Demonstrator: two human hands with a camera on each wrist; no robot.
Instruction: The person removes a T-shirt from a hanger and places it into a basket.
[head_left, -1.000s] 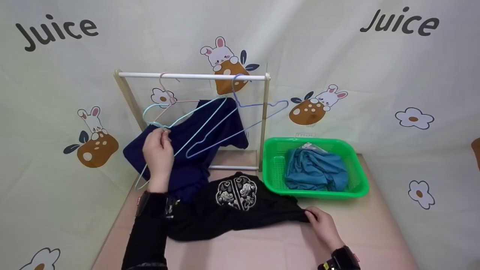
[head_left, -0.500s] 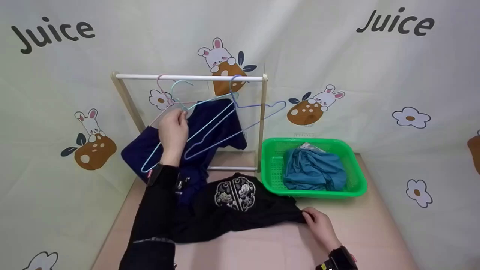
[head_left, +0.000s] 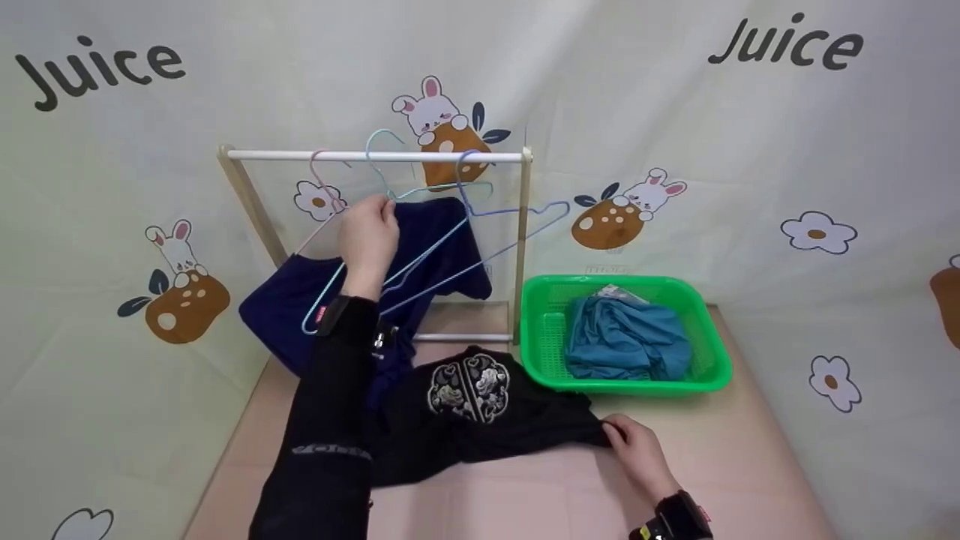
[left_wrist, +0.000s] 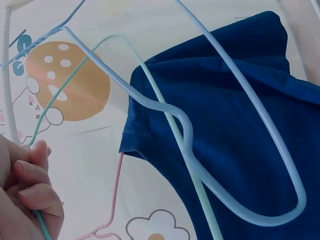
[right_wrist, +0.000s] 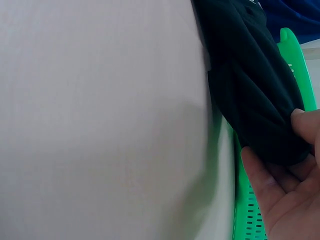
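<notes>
My left hand (head_left: 369, 238) pinches a mint-green hanger (head_left: 450, 184) just below its hook. That hook rises over the white bar of the rack (head_left: 285, 155); its tip shows above the bar, and whether it touches the bar I cannot tell. Behind it, a navy shirt (head_left: 274, 311) hangs on a pink hanger (head_left: 312, 165). To the right, a lavender-blue hanger (head_left: 517, 211) hooks on the bar with no garment. My right hand (head_left: 641, 454) pinches the end of a black garment (head_left: 442, 446) with silver embroidery, spread on the table. The left sleeve hides part of it.
A green basket (head_left: 720, 352) stands right of the rack, holding a crumpled teal garment (head_left: 630, 337). The pink table (head_left: 525, 502) runs forward to the front. A printed curtain (head_left: 637, 90) forms the backdrop close behind the rack.
My left hand has carried the mint-green hanger up and to the right, raising its hook from below the bar to bar height. The right hand keeps its pinch on the black garment.
</notes>
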